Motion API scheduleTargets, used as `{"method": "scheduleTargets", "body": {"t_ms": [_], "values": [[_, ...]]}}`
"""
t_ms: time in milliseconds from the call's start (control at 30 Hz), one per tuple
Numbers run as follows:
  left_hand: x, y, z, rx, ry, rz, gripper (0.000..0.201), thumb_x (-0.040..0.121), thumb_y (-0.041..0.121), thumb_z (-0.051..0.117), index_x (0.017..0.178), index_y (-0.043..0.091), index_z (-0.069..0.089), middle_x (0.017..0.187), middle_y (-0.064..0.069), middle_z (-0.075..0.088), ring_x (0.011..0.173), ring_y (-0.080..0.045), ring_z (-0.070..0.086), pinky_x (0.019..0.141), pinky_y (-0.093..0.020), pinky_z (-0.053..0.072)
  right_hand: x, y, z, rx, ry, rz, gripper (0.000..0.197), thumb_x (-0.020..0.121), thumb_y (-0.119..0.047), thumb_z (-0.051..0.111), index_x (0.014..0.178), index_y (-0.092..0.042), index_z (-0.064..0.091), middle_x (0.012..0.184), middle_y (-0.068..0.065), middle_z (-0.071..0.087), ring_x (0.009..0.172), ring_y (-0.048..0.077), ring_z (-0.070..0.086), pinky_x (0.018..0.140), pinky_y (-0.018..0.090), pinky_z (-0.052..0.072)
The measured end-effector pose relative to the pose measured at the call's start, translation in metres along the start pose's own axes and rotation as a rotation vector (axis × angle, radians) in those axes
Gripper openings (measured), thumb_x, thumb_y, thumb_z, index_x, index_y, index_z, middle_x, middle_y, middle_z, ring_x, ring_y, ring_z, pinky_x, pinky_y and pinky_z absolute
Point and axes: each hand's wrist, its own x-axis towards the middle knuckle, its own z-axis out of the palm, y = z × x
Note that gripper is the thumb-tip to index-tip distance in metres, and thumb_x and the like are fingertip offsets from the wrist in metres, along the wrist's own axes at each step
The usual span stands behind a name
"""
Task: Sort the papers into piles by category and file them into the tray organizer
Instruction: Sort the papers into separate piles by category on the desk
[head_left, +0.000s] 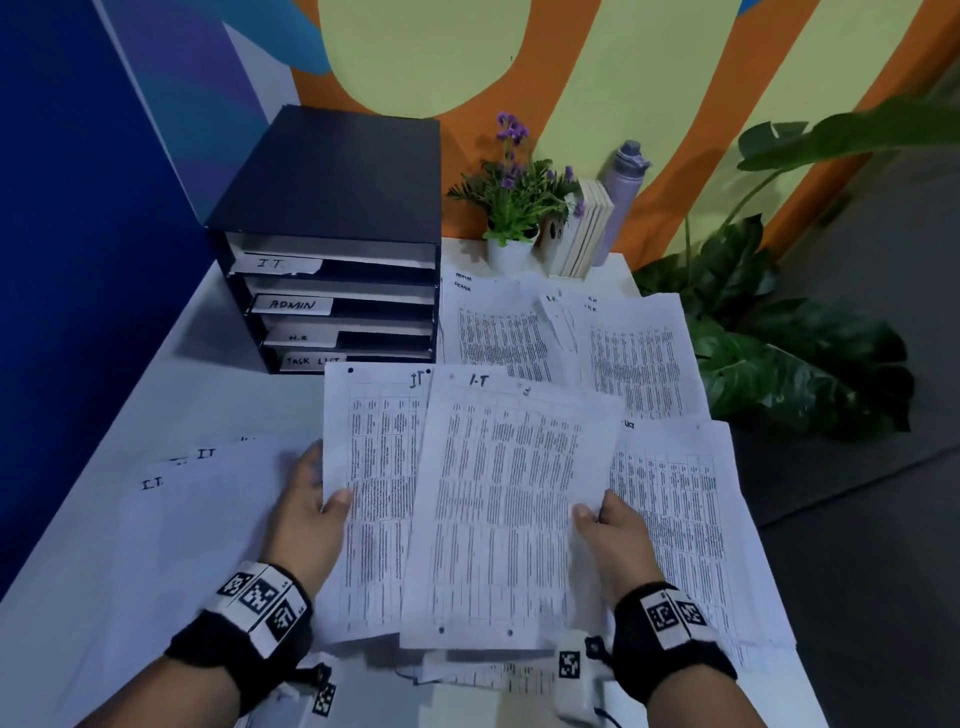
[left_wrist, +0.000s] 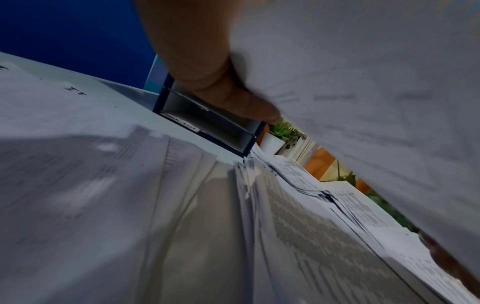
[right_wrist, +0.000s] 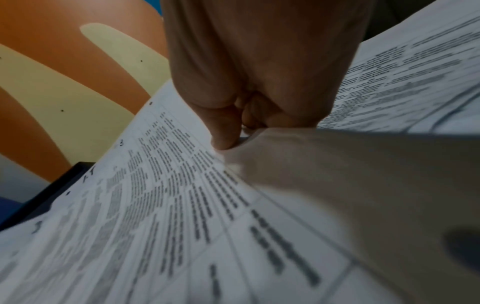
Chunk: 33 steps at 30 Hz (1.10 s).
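Two printed sheets marked I.T are held above the table. My left hand (head_left: 317, 499) pinches the left sheet (head_left: 374, 467) at its left edge, thumb on top. My right hand (head_left: 608, 525) pinches the right sheet (head_left: 498, 499) at its right edge; in the right wrist view the thumb presses that sheet (right_wrist: 182, 205). The dark tray organizer (head_left: 332, 171) stands at the back left, its slots labelled I.T, ADMIN, H.R and TASK LIST. More I.T sheets (head_left: 208, 499) lie on the table at the left. In the left wrist view the lifted sheet (left_wrist: 363, 82) covers my fingers.
Piles lie behind and right of the held sheets: ADMIN (head_left: 493, 322), H.R (head_left: 639, 353) and a task-list pile (head_left: 685, 519). A potted flower (head_left: 511, 208), books (head_left: 582, 234) and a lilac bottle (head_left: 621, 192) stand at the back. A large leafy plant (head_left: 789, 353) sits beyond the table's right edge.
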Motion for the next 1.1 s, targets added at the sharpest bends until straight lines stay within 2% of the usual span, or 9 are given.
{"method": "scheduleTargets", "body": {"t_ms": [100, 167, 233, 400, 567, 733, 833, 933, 1100], "values": [[-0.003, -0.011, 0.008, -0.041, -0.066, -0.052, 0.024, 0.100, 0.007, 0.043, 0.115, 0.018, 0.059, 0.109, 0.006, 0.068, 0.104, -0.008, 0.062, 0.093, -0.027, 0.048, -0.013, -0.007, 0.015, 0.021, -0.104, -0.006, 0.021, 0.095, -0.005, 0.054, 0.076, -0.012, 0.058, 0.070, 0.004, 0.058, 0.068, 0.019, 0.050, 0.065, 0.030, 0.042], [-0.004, -0.020, 0.014, -0.043, -0.116, -0.113, 0.023, 0.103, 0.018, 0.041, 0.110, 0.017, 0.063, 0.109, -0.003, 0.070, 0.103, -0.019, 0.065, 0.093, -0.036, 0.049, -0.025, -0.011, 0.034, -0.025, -0.189, -0.020, 0.019, 0.096, -0.008, 0.054, 0.107, -0.017, 0.066, 0.105, -0.005, 0.071, 0.099, 0.016, 0.063, 0.090, 0.034, 0.050], [-0.002, -0.029, 0.017, -0.042, -0.118, -0.186, 0.025, 0.103, 0.015, 0.041, 0.113, 0.008, 0.062, 0.111, -0.013, 0.069, 0.103, -0.028, 0.065, 0.093, -0.041, 0.050, -0.040, -0.014, 0.054, -0.147, -0.252, -0.085, 0.038, 0.098, -0.012, 0.050, 0.135, -0.021, 0.051, 0.132, -0.016, 0.052, 0.124, 0.008, 0.049, 0.107, 0.028, 0.036], [0.014, -0.049, -0.003, 0.256, 0.036, -0.206, 0.030, 0.096, 0.020, 0.043, 0.122, 0.018, 0.058, 0.116, -0.005, 0.063, 0.107, -0.029, 0.059, 0.093, -0.035, 0.046, -0.052, -0.015, 0.077, -0.508, -0.175, -0.346, 0.048, 0.100, -0.003, 0.040, 0.133, -0.038, 0.041, 0.107, -0.021, 0.054, 0.077, -0.007, 0.054, 0.068, 0.000, 0.042], [0.034, -0.068, -0.047, 0.529, 0.126, -0.227, 0.049, 0.091, 0.013, 0.057, 0.139, 0.012, 0.047, 0.141, -0.016, 0.048, 0.124, -0.033, 0.051, 0.107, -0.041, 0.039, -0.015, -0.009, 0.044, -0.561, 0.061, -0.270, 0.062, 0.093, 0.005, 0.041, 0.147, -0.023, 0.033, 0.118, 0.002, 0.064, 0.073, 0.005, 0.060, 0.058, 0.014, 0.047], [0.037, -0.090, -0.094, 0.880, 0.200, -0.441, 0.079, 0.081, 0.040, 0.065, 0.149, 0.020, 0.029, 0.155, -0.011, 0.025, 0.141, -0.033, 0.026, 0.113, -0.048, 0.029, -0.008, -0.005, 0.051, -0.887, 0.274, -0.408, 0.082, 0.080, 0.009, 0.053, 0.153, -0.012, 0.022, 0.147, 0.012, 0.035, 0.125, 0.032, 0.040, 0.098, 0.046, 0.040], [0.032, -0.102, -0.118, 0.893, 0.275, -0.561, 0.098, 0.069, 0.046, 0.074, 0.149, 0.021, 0.022, 0.156, -0.013, 0.012, 0.143, -0.036, 0.015, 0.111, -0.055, 0.028, -0.024, -0.008, 0.096, -0.772, 0.052, -0.556, 0.057, 0.087, 0.008, 0.049, 0.141, -0.011, 0.047, 0.139, 0.010, 0.046, 0.126, 0.028, 0.044, 0.103, 0.037, 0.039], [0.026, -0.110, -0.135, 0.862, 0.246, -0.623, 0.124, 0.058, 0.055, 0.083, 0.152, 0.021, 0.010, 0.158, -0.016, 0.001, 0.144, -0.039, 0.009, 0.113, -0.058, 0.024, -0.045, -0.006, 0.145, -0.672, -0.285, -0.431, 0.036, 0.095, -0.003, 0.047, 0.127, -0.013, 0.061, 0.126, 0.004, 0.057, 0.118, 0.018, 0.055, 0.104, 0.026, 0.041], [0.013, -0.120, -0.149, 0.870, 0.161, -0.528, 0.132, 0.054, 0.057, 0.084, 0.152, 0.028, 0.002, 0.159, -0.006, 0.000, 0.144, -0.036, 0.008, 0.112, -0.061, 0.021, -0.067, 0.011, 0.208, -0.707, -0.437, -0.276, 0.025, 0.094, -0.014, 0.054, 0.117, -0.008, 0.063, 0.112, 0.008, 0.066, 0.106, 0.024, 0.063, 0.084, 0.018, 0.042]]}}
